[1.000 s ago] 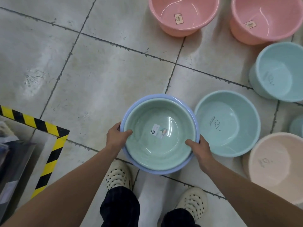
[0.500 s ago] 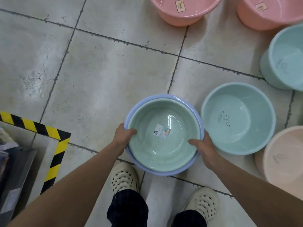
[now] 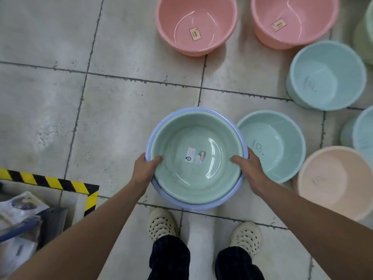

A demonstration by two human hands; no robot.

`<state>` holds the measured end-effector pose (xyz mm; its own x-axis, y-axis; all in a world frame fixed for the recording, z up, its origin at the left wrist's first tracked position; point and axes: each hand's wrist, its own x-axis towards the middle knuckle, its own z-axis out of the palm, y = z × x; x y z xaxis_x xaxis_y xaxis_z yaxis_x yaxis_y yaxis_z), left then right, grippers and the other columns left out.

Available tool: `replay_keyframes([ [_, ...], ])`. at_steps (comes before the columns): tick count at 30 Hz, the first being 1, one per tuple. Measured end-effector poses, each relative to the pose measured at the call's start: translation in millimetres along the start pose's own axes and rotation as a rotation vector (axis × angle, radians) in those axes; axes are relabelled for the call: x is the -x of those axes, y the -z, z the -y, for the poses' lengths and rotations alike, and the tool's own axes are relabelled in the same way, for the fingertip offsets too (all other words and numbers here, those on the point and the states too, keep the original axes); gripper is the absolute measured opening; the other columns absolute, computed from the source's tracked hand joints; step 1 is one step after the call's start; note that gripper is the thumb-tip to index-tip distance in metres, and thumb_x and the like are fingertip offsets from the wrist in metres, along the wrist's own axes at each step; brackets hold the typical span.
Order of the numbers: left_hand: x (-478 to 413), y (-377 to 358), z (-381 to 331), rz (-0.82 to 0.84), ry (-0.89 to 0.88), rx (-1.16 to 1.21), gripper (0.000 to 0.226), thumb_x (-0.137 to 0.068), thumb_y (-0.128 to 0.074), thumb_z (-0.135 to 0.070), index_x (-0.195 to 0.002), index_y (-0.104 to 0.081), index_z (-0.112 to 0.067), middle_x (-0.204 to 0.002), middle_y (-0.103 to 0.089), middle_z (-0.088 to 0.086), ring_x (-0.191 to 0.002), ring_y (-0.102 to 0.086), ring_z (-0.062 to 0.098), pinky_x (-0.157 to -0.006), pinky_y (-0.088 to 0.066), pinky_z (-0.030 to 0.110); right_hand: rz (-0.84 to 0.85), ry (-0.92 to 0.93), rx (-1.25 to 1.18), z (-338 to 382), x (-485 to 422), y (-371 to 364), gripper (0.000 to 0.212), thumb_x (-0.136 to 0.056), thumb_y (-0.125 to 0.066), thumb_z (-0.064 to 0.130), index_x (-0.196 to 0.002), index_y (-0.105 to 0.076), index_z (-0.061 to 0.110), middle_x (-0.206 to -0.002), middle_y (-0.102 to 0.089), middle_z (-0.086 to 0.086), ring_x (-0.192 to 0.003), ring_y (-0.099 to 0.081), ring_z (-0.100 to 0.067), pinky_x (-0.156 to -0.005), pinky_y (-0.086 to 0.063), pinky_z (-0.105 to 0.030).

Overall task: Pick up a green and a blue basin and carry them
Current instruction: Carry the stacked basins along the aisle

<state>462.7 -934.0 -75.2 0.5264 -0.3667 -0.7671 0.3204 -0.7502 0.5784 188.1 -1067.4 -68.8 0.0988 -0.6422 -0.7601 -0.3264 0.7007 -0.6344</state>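
Observation:
A green basin (image 3: 181,178) with a small label on its bottom sits nested inside a slightly larger blue basin (image 3: 153,126), whose rim shows all around it. The pair is held off the tiled floor in front of me. My left hand (image 3: 144,170) clamps the left rims, thumb inside the green basin. On the right rims, my right hand (image 3: 249,170) grips the same way.
On the floor stand two pink basins (image 3: 177,33) (image 3: 314,9) at the back, several pale teal basins (image 3: 282,164) (image 3: 327,77) to the right, and a cream one (image 3: 333,182). Yellow-black hazard tape (image 3: 50,180) edges a cluttered spot at lower left. My feet in white clogs (image 3: 161,225) stand below.
The view has tilted up and swung, so the floor basins appear shifted down and left. Both hands keep the same hold on the nested basins.

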Motion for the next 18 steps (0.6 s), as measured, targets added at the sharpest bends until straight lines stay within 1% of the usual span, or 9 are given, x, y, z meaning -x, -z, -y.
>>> replay_keyframes([
  [3,18.3,-7.4,-44.1,0.021,-0.066,-0.010,0.017,-0.088,-0.071,-0.014,-0.105,-0.069,-0.016,-0.102,-0.075,0.003,-0.092,-0.071,0.022,-0.077,-0.057,0.033,-0.019,0.032,-0.038,31.3,18.2,16.4,0.034,-0.084,-0.067,0.006,-0.102,-0.064,0.035,-0.101,-0.072,0.005,-0.094,-0.068,-0.016,-0.081,-0.053,-0.032],
  [5,28.2,-15.8,-69.7,0.041,-0.097,-0.037,0.025,-0.087,-0.069,-0.014,-0.112,-0.069,-0.013,-0.106,-0.074,0.005,-0.095,-0.071,0.024,-0.080,-0.057,0.035,-0.031,0.042,-0.056,48.7,30.1,31.2,0.035,-0.080,-0.071,0.011,-0.106,-0.066,0.033,-0.106,-0.072,0.002,-0.098,-0.069,-0.018,-0.087,-0.055,-0.036],
  [7,38.3,-27.2,-93.4,0.076,-0.130,-0.076,0.034,-0.081,-0.068,-0.019,-0.114,-0.068,-0.013,-0.108,-0.074,0.006,-0.097,-0.071,0.024,-0.085,-0.058,0.039,-0.033,0.053,-0.069,60.6,39.1,47.1,0.046,-0.072,-0.072,0.018,-0.116,-0.065,0.030,-0.112,-0.073,-0.001,-0.102,-0.070,-0.021,-0.090,-0.056,-0.040],
  [9,50.9,-42.6,-116.3,0.119,-0.154,-0.108,0.040,-0.073,-0.066,-0.024,-0.111,-0.069,-0.016,-0.107,-0.075,0.004,-0.097,-0.071,0.022,-0.083,-0.058,0.037,-0.065,0.057,-0.086,70.5,48.3,65.2,0.045,-0.075,-0.072,0.013,-0.116,-0.064,0.029,-0.111,-0.073,0.000,-0.103,-0.069,-0.021,-0.089,-0.055,-0.040],
  [10,57.0,-51.7,-126.3,0.142,-0.168,-0.121,0.039,-0.071,-0.065,-0.024,-0.109,-0.069,-0.017,-0.106,-0.075,0.002,-0.096,-0.071,0.021,-0.080,-0.057,0.035,-0.091,0.049,-0.105,73.5,52.2,75.6,0.042,-0.079,-0.071,0.008,-0.114,-0.063,0.029,-0.109,-0.073,0.001,-0.102,-0.069,-0.021,-0.088,-0.055,-0.039],
  [12,66.1,-72.3,-141.4,0.184,-0.190,-0.153,0.033,-0.075,-0.066,-0.021,-0.108,-0.069,-0.017,-0.104,-0.075,0.002,-0.093,-0.071,0.020,-0.074,-0.055,0.031,-0.143,0.024,-0.148,76.0,59.2,97.2,0.040,-0.083,-0.069,0.002,-0.113,-0.063,0.027,-0.107,-0.072,0.002,-0.101,-0.068,-0.021,-0.085,-0.054,-0.036],
  [15,75.9,-104.8,-156.3,0.223,-0.207,-0.201,0.025,-0.086,-0.066,-0.008,-0.110,-0.069,-0.012,-0.101,-0.075,0.003,-0.088,-0.071,0.019,-0.071,-0.056,0.029,-0.216,-0.006,-0.185,71.5,69.5,127.9,0.040,-0.082,-0.068,0.002,-0.115,-0.065,0.024,-0.107,-0.073,0.002,-0.099,-0.069,-0.021,-0.082,-0.054,-0.035],
  [18,87.1,-139.4,-165.5,0.250,-0.227,-0.247,0.021,-0.086,-0.066,-0.005,-0.105,-0.070,-0.011,-0.094,-0.074,0.001,-0.080,-0.070,0.017,-0.064,-0.056,0.024,-0.277,-0.017,-0.229,63.7,80.6,156.7,0.037,-0.081,-0.067,-0.001,-0.107,-0.067,0.027,-0.103,-0.074,0.004,-0.095,-0.069,-0.019,-0.079,-0.054,-0.033],
])
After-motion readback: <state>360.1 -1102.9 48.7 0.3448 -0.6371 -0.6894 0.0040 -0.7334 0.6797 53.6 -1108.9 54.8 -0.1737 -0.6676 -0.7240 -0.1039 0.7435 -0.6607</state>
